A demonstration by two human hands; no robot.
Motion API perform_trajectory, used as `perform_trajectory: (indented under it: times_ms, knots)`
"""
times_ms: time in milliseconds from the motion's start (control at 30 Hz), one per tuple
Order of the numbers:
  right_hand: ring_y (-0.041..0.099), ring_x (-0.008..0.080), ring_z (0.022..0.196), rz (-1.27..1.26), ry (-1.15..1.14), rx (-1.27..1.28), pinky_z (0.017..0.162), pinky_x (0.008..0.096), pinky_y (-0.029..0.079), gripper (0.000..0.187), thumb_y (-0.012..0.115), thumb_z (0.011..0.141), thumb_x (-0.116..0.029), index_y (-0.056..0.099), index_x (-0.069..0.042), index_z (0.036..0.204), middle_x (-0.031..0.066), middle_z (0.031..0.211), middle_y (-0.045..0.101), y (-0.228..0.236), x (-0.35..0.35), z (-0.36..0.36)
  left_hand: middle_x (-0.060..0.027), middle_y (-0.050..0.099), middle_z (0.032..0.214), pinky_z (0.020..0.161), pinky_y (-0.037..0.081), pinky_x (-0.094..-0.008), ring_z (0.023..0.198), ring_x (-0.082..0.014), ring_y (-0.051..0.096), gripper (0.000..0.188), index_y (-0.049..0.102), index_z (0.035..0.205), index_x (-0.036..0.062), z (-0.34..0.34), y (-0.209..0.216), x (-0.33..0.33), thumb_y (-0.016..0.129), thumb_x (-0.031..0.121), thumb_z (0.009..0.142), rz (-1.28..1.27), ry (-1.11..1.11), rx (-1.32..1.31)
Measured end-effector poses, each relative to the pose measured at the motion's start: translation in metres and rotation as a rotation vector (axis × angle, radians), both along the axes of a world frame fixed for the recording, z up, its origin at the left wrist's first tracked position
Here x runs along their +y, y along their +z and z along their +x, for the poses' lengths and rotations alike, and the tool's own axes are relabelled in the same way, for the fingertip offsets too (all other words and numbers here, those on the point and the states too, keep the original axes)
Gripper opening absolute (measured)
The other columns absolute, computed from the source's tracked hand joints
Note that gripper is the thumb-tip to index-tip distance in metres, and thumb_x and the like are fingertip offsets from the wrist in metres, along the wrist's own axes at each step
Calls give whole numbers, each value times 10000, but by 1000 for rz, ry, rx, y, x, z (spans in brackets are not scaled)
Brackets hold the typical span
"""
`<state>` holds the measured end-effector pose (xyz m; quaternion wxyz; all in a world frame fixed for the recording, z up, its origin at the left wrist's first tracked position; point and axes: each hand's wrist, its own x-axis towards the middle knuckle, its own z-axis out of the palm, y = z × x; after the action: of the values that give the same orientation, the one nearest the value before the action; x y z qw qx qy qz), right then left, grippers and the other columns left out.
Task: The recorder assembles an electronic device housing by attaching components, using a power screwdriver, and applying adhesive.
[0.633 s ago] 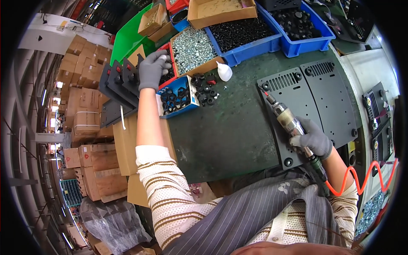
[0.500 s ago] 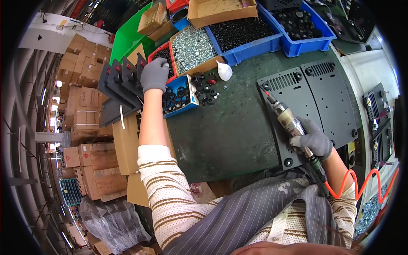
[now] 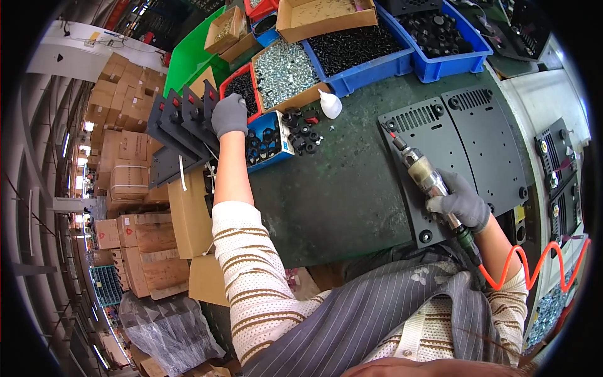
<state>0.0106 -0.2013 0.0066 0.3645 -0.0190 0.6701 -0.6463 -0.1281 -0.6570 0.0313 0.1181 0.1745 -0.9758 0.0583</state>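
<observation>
My right hand (image 3: 465,204), in a grey glove, is wrapped round a pneumatic screwdriver (image 3: 423,172). The tool's bit points up and left over a black slotted panel (image 3: 419,139) with round feet at its corners. My left hand (image 3: 230,115), gloved too, is at the near left edge of a red bin (image 3: 254,95) of small black screws. Its fingers are curled in; whatever they hold is hidden. Close to that hand stand upright black panels (image 3: 182,122) with red parts and a blue box (image 3: 269,160) of black ring-shaped pieces.
A second black panel (image 3: 487,141) adjoins the first. Silver fasteners fill a cardboard tray (image 3: 284,70). Blue bins (image 3: 370,74) of black parts line the back. A white squeeze bottle (image 3: 330,104) stands by loose black feet (image 3: 305,139). An orange coiled hose (image 3: 534,273) trails right.
My left hand has drawn slightly nearer and to the right, from over the red bin to its near edge. The right hand and screwdriver have hardly moved.
</observation>
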Motion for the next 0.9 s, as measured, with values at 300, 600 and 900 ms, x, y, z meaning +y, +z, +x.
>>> perform_trajectory:
  times_ms: [300,600,900]
  knots:
    - [590,128,595,-14,-12,12,547,268,475,381,691,689,-110,549,46,1005,56,711,590,-3,2,3,-161,655,986,793,492,-440,912,-339,627,259,655,1071,177,-3,13,-5,522,306,890,-78,1,52]
    - [584,117,591,10,-23,-8,544,263,469,335,685,704,-117,573,52,971,47,711,590,6,-2,6,-43,595,834,550,471,-199,674,-89,553,238,592,1130,10,10,14,-30,521,116,928,1855,-110,360]
    - [554,100,700,25,-64,172,616,243,456,434,714,695,-124,572,28,1075,24,805,580,2,11,21,-16,580,832,430,347,-170,572,-68,450,275,534,1179,20,108,-16,129,508,181,958,2614,-249,-193]
